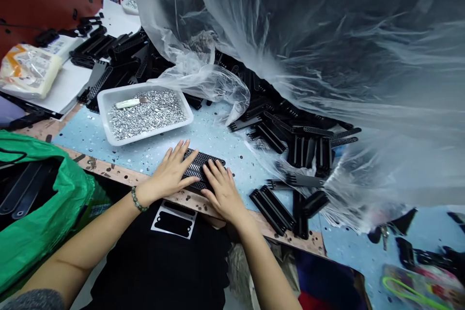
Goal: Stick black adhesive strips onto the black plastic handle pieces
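A: What's on the worktop [83,140]?
B: A tray [145,86] of small metal pieces [152,114], with a brush [127,103] in it. Just before it, the left hand [167,172] and right hand [221,191] lie on a perforated strip [201,161].
A: And to the right?
B: A heap of strips [301,150], partly under plastic sheeting [327,43], I think. A bag [43,213] sits left, beyond the edge.

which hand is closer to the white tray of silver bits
Left. The left hand rests on the black mesh piece, its fingertips just short of the front rim of the white tray. The right hand lies farther off, lower and to the right.
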Demonstrator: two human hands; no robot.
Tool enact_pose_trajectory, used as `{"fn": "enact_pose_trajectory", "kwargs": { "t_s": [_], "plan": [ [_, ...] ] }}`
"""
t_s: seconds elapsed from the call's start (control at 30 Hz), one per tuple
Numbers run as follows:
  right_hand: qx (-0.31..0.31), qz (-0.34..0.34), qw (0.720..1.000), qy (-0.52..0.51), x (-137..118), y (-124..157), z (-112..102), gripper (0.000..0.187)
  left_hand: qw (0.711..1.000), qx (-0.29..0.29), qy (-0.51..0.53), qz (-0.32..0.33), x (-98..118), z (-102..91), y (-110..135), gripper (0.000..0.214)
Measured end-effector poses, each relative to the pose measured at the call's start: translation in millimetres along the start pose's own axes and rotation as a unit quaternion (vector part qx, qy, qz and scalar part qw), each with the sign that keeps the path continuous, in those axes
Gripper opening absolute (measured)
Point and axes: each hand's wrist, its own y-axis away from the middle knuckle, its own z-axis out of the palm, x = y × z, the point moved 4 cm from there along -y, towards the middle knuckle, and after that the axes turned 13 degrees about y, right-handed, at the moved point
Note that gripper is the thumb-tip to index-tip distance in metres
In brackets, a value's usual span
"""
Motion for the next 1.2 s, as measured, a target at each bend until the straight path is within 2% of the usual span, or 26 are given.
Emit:
{"fn": "enact_pose_trajectory", "kwargs": {
  "t_s": [0.07,0.13,0.17,0.2,0.23,0.3,0.37,0.47,0.63,0.77,0.83,0.9,0.97,1.07,1.13,1.2],
  "plan": [
    [0.088,0.019,0.995,-0.04,3,-24,-21,0.046,0.996,0.09,0.002,-0.014,-3,-34.5,-3,0.059],
    [0.169,0.052,0.982,-0.066,0,-66,-39,0.038,0.983,0.169,-0.025,-0.064,-14,-74.8,-10,0.049],
    [0.167,0.042,0.982,-0.071,-7,-94,-43,0.039,0.976,0.186,-0.06,-0.101,-22,-92.8,-15,0.046],
    [0.136,0.019,0.988,-0.068,-18,-124,-44,0.039,0.965,0.185,-0.104,-0.152,-32,-107.7,-21,0.044],
    [0.086,-0.002,0.995,-0.051,-30,-155,-41,0.038,0.955,0.16,-0.139,-0.209,-44,-118.2,-27,0.044],
    [-0.044,-0.002,0.999,0.015,-52,-208,-27,0.036,0.936,0.096,-0.164,-0.297,-67,-127.9,-37,0.047],
    [-0.097,-0.003,0.995,0.027,-69,-242,-15,0.029,0.937,0.067,-0.142,-0.314,-83,-127.7,-44,0.046],
    [-0.102,0.003,0.995,0.014,-83,-260,-2,0.022,0.954,0.085,-0.094,-0.273,-93,-123.9,-48,0.033],
    [-0.073,0.019,0.996,-0.054,-79,-261,7,0.021,0.959,0.136,-0.043,-0.243,-100,-130.4,-44,0.02],
    [-0.045,0.032,0.99,-0.127,-70,-257,-6,0.017,0.953,0.187,-0.01,-0.237,-101,-139.7,-40,0.022],
    [-0.028,0.033,0.986,-0.16,-58,-237,-20,0.017,0.953,0.192,0.013,-0.233,-95,-139.5,-37,0.022],
    [0.001,0.038,0.981,-0.189,-40,-200,-33,0.017,0.957,0.184,0.053,-0.217,-83,-133.2,-34,0.022],
    [0.067,0.046,0.972,-0.22,-19,-153,-42,0.015,0.966,0.149,0.116,-0.178,-63,-117.2,-35,0.02],
    [0.096,0.103,0.972,-0.188,9,-87,-35,0.015,0.974,0.059,0.193,-0.099,-24,-74.1,-42,0.018],
    [0.091,0.143,0.97,-0.173,19,-59,-21,0.014,0.981,0.027,0.181,-0.065,-2,-40.7,-48,0.015],
    [0.088,0.157,0.973,-0.146,22,-45,-8,0.009,0.986,0.005,0.158,-0.043,14,-10.4,-52,0.015]
  ]
}}
